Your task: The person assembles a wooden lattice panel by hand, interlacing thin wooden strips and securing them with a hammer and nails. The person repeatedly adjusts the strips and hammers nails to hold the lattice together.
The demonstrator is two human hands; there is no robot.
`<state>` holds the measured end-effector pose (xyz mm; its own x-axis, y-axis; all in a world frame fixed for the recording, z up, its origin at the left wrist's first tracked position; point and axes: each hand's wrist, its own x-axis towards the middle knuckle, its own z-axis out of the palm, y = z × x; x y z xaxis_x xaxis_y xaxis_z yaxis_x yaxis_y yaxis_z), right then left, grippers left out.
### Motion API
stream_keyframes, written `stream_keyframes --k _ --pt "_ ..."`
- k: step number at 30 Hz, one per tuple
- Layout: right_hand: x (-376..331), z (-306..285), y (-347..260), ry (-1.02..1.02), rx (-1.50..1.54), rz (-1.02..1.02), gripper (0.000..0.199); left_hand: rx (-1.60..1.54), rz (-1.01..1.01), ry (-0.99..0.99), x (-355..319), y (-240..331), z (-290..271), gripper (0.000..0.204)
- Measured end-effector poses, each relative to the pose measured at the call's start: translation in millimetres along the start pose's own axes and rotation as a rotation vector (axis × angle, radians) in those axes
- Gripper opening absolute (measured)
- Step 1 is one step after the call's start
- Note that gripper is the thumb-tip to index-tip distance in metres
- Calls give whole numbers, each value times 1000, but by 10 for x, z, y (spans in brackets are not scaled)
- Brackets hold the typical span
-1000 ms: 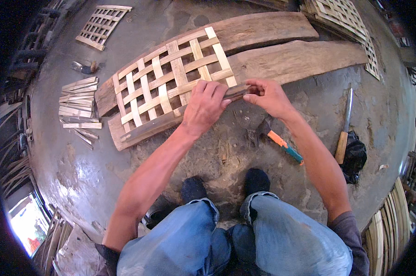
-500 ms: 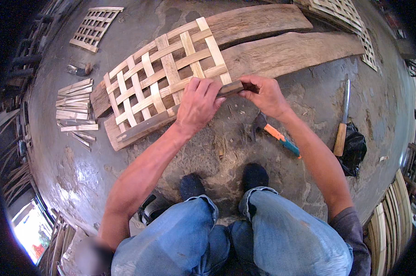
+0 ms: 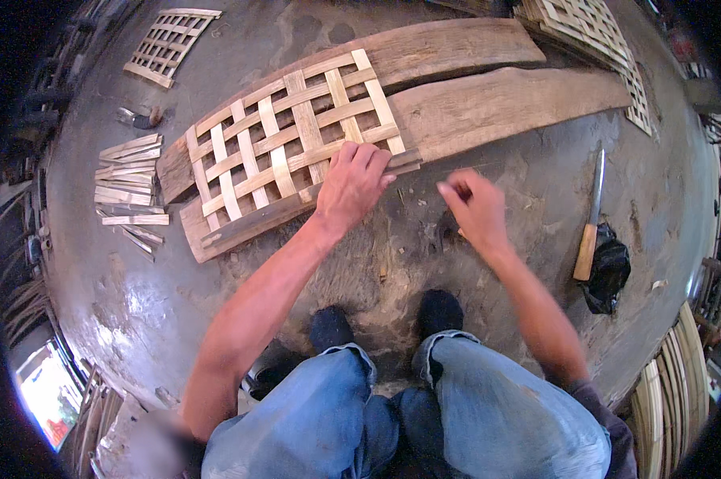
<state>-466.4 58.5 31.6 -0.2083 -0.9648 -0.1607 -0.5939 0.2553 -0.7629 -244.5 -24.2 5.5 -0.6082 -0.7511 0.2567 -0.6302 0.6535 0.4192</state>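
Note:
A woven lattice panel of pale bamboo strips (image 3: 303,113) lies across two dark wooden planks (image 3: 488,104). Along its near edge runs a brown wooden strip (image 3: 256,215). My left hand (image 3: 351,185) is closed round this strip near its right end, fingers over the top and thumb on the near side. My right hand (image 3: 478,209) hovers apart from the panel, to the right of it, fingers loosely bent and thumb held away, with nothing visible in it. Under that hand and forearm the hammer is almost wholly hidden.
A knife with a wooden handle (image 3: 586,251) lies at right beside a black plastic bag (image 3: 608,275). Loose short bamboo slats (image 3: 129,184) are spread at left. Another lattice panel (image 3: 173,44) lies far left, and stacked panels (image 3: 588,36) far right. Long strips (image 3: 671,391) stand at lower right.
My right hand has let go of the wooden strip's end and moved down and right, over the hammer. My left hand still grips the strip. The whole view has shifted slightly.

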Motion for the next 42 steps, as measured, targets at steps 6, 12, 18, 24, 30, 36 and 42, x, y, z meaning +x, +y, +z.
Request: stream_keyframes --k 6,12,18,24,30,36,42 --pt "-933 -1055 -1149 34 -80 -715 18 19 -50 12 3 67 -39 40" --pt "-1053 -1119 -1794 161 532 -1112 12 56 -92 57 16 118 -175 41" --pt "-922 -1075 -1599 78 663 -1371 6 27 -92 53 149 87 -130 41" --pt "-968 -1235 -1605 -150 244 -1038 7 -11 -101 58 119 34 -95 41" --pt "310 -34 -581 61 353 -344 13 -111 -127 110 88 -40 -97 35" --pt "764 330 -139 -102 360 -257 13 -132 -122 147 69 -60 -93 30" --pt "821 327 -162 -121 222 -305 12 -144 -139 147 67 -55 -94 28"
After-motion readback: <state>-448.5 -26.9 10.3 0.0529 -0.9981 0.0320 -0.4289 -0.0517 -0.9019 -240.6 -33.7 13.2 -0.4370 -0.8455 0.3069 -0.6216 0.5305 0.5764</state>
